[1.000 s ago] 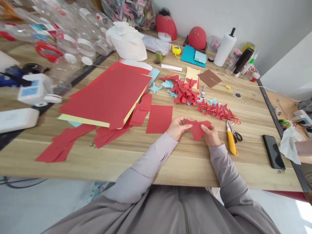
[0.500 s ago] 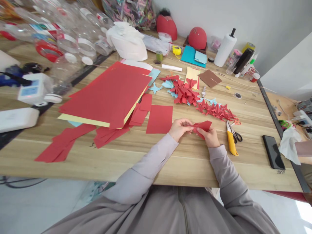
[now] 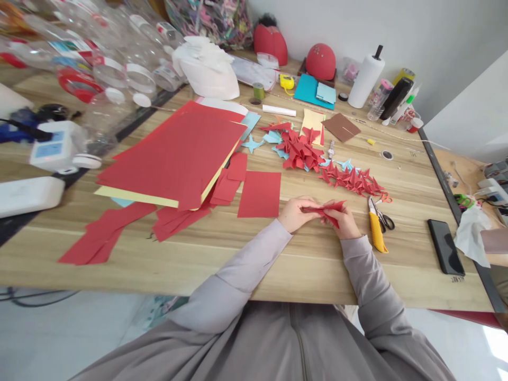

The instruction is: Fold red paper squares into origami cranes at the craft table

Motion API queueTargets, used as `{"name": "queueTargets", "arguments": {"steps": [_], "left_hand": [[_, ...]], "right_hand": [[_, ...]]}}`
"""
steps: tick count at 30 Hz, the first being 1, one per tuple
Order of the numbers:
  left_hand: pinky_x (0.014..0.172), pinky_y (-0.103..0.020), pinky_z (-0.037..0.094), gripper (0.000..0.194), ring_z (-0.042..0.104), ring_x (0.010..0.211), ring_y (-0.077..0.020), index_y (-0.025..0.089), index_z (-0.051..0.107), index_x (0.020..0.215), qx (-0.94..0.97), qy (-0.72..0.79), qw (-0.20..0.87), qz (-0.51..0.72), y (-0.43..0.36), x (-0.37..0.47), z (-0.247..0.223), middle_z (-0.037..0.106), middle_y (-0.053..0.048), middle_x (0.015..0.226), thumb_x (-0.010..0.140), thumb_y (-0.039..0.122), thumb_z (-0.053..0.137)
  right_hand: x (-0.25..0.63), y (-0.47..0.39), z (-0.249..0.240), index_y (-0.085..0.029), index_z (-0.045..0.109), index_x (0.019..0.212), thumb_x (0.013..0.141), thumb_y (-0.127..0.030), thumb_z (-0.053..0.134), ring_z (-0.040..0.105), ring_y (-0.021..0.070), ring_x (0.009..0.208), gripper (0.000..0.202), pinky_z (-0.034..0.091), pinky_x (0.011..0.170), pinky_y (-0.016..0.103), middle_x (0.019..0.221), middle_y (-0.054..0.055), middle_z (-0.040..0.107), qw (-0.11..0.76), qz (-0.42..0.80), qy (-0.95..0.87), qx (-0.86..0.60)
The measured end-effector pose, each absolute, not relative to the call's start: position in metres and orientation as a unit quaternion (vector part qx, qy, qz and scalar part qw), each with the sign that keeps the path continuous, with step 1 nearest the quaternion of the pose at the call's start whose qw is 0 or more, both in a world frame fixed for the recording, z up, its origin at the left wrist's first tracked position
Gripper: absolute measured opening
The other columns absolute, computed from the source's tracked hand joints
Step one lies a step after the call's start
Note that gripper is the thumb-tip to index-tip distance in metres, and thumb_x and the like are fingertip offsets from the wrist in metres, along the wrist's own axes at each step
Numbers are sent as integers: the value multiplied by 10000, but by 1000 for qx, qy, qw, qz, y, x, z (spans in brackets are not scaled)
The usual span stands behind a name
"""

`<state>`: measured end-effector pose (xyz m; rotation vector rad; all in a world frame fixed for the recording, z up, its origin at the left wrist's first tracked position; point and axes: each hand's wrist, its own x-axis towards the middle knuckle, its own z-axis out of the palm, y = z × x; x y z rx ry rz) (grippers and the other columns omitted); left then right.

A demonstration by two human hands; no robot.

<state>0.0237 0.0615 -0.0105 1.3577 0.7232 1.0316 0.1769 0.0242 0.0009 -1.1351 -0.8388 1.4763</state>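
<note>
Between my two hands is a folded piece of red paper [image 3: 330, 210], held just above the table. My left hand [image 3: 297, 212] pinches its left end, and my right hand [image 3: 344, 221] grips the right part with the thumb on top. The fingers partly hide the folds. A flat red paper square [image 3: 260, 194] lies to the left of my left hand. Beyond my hands rest a pile of folded red paper stars [image 3: 301, 149] and a row of similar red stars [image 3: 351, 179], with some light blue ones [image 3: 253, 143] around them.
Large red sheets [image 3: 178, 156] and red paper strips [image 3: 107, 233] cover the left side. To the right lie a yellow-handled cutter [image 3: 377, 227], black scissors [image 3: 386, 221] and a phone [image 3: 445, 247]. Plastic bottles [image 3: 138, 74] crowd the back left; a white roll [image 3: 367, 80] stands at the back.
The red paper has turned and now looks narrower, seen more edge-on. My left hand has shifted slightly right and its fingers have closed in; my right fingers have moved around the paper.
</note>
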Motion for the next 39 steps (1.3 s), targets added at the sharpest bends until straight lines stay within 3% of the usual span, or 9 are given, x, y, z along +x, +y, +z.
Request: {"name": "queueTargets", "arguments": {"steps": [3, 7, 11, 15, 17, 19, 22, 34, 39], "left_hand": [[695, -318, 548, 211, 650, 753, -180, 171, 748, 753, 558, 312, 623, 450, 62, 24, -11, 683, -61, 813, 597, 305, 795], [573, -294, 545, 249, 633, 619, -151, 143, 727, 710, 502, 348, 643, 463, 64, 23, -8, 675, -42, 747, 571, 334, 803], [540, -276, 525, 217, 591, 498, -119, 133, 706, 660, 500, 385, 629, 454, 65, 20, -4, 656, -19, 624, 572, 308, 799], [544, -276, 534, 238, 596, 523, -118, 135, 694, 642, 495, 365, 643, 457, 63, 20, -2, 653, -15, 648, 558, 330, 803], [552, -280, 542, 264, 610, 569, -128, 134, 696, 645, 484, 351, 655, 462, 62, 22, -3, 656, -20, 674, 543, 348, 811], [558, -279, 542, 279, 618, 612, -139, 132, 700, 645, 483, 341, 661, 462, 62, 24, -4, 658, -28, 687, 531, 359, 816], [559, -272, 526, 268, 610, 608, -136, 133, 705, 644, 500, 332, 657, 456, 62, 24, -6, 657, -31, 683, 539, 355, 813], [550, -241, 446, 183, 559, 521, -110, 152, 688, 587, 549, 354, 627, 424, 61, 21, -3, 632, -6, 543, 595, 313, 775], [574, -257, 462, 217, 583, 541, -127, 143, 705, 647, 548, 367, 629, 412, 61, 23, -6, 657, -22, 578, 596, 342, 776]], "right_hand": [[178, 23, 0, -184, 659, 771, 637, -328, 739, 602, 139, 534, 212, 472, 506, 250, 618, -5, 663, 532, 611, -357, -465], [180, 23, -4, -214, 624, 958, 738, -520, 647, 645, 190, 800, 378, 522, 664, 308, 883, 40, 684, 604, 522, -390, -459], [177, 24, -5, -265, 525, 1135, 653, -408, 778, 614, 189, 955, 562, 503, 833, 343, 1002, 36, 649, 632, 378, -473, -484], [172, 25, -4, -268, 448, 1255, 604, -327, 824, 646, 176, 794, 755, 525, 778, 357, 858, 0, 669, 607, 396, -470, -503], [171, 25, -5, -239, 576, 1125, 591, -324, 829, 647, 170, 748, 597, 527, 769, 345, 816, -3, 681, 595, 415, -457, -514], [172, 25, -7, -210, 683, 876, 612, -338, 812, 644, 170, 744, 320, 524, 769, 335, 787, 6, 692, 578, 430, -464, -515], [173, 25, -6, -209, 710, 677, 666, -360, 773, 639, 174, 740, 165, 520, 747, 326, 740, 13, 700, 557, 443, -491, -503], [176, 23, -4, -233, 704, 694, 689, -318, 764, 606, 159, 734, 105, 491, 715, 308, 735, 1, 663, 557, 412, -533, -486], [176, 22, -5, -232, 696, 672, 699, -311, 756, 599, 154, 724, 103, 483, 705, 304, 730, -1, 650, 567, 423, -518, -480]]}}
